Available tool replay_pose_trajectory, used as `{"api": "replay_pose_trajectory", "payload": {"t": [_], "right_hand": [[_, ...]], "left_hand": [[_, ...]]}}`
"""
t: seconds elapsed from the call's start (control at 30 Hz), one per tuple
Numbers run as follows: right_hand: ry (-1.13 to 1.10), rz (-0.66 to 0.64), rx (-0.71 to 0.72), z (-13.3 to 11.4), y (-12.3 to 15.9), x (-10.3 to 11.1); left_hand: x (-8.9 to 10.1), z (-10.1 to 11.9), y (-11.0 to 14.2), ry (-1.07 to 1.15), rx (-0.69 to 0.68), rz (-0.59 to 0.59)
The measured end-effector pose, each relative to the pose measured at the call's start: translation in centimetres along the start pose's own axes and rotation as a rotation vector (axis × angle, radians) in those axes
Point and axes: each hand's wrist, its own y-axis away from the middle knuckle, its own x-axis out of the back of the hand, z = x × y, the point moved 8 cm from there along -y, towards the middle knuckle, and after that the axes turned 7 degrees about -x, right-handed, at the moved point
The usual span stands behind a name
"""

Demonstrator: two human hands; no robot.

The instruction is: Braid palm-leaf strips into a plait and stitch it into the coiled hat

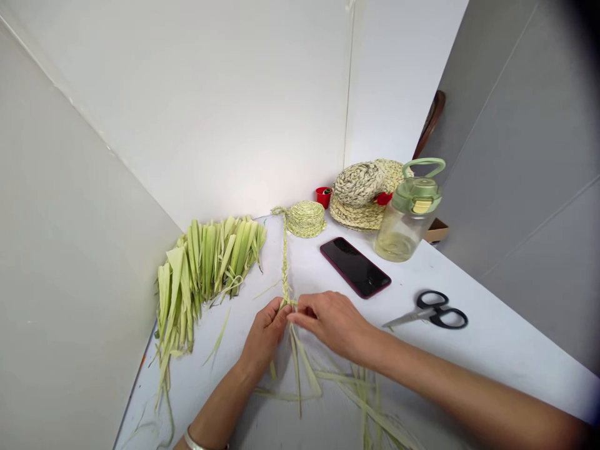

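A pale green braid of flat leaf strips (285,262) runs from a small coiled roll (305,219) toward me across the white table. My left hand (268,331) pinches the braid's near end between thumb and fingers. Right beside it, my right hand (330,319) has its fingers closed on the strips at the same end. Loose strip ends (304,362) hang below both hands and fan out over the table. The fingertips partly hide the crossing of the strips.
A heap of cut green leaves (210,262) lies at the left. Toward the right are a phone (355,267), black-handled scissors (429,310) and a lidded bottle (407,219). Braided coils (359,187) and a red cup (323,197) stand at the back by the wall. More strips (375,406) lie in front.
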Motion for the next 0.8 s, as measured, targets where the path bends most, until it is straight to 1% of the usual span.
{"api": "replay_pose_trajectory", "payload": {"t": [0.07,0.13,0.2,0.3,0.37,0.43,0.6,0.73,0.8], "right_hand": [[-0.017,0.017,0.000,0.4,-0.4,1.3],[-0.066,-0.024,0.024,0.7,-1.0,1.8],[-0.138,-0.135,0.052,0.7,-1.6,1.2],[-0.280,-0.306,0.040,0.4,-2.2,-0.6],[-0.375,-0.352,0.009,0.3,-2.3,-1.5],[-0.455,-0.332,-0.021,0.2,-2.3,-1.9],[-0.604,-0.187,-0.061,0.5,-2.5,-1.8],[-0.679,-0.134,-0.081,1.1,-3.0,-2.3],[-0.688,-0.114,-0.090,1.5,-3.2,-2.6]], "left_hand": [[0.0,-0.2,0.0,0.055,0.024,-0.023],[-0.1,-0.2,-0.1,0.104,0.044,-0.042],[-0.1,0.0,-0.1,0.139,0.059,-0.059],[-0.2,0.1,-0.1,0.163,0.075,-0.089],[-0.2,0.0,-0.1,0.166,0.083,-0.105],[-0.2,0.0,-0.1,0.162,0.087,-0.114],[-0.3,-0.2,-0.2,0.096,0.086,-0.137],[0.0,0.3,-0.1,-0.037,0.050,-0.165],[0.2,0.9,0.0,-0.154,0.010,-0.188]]}}
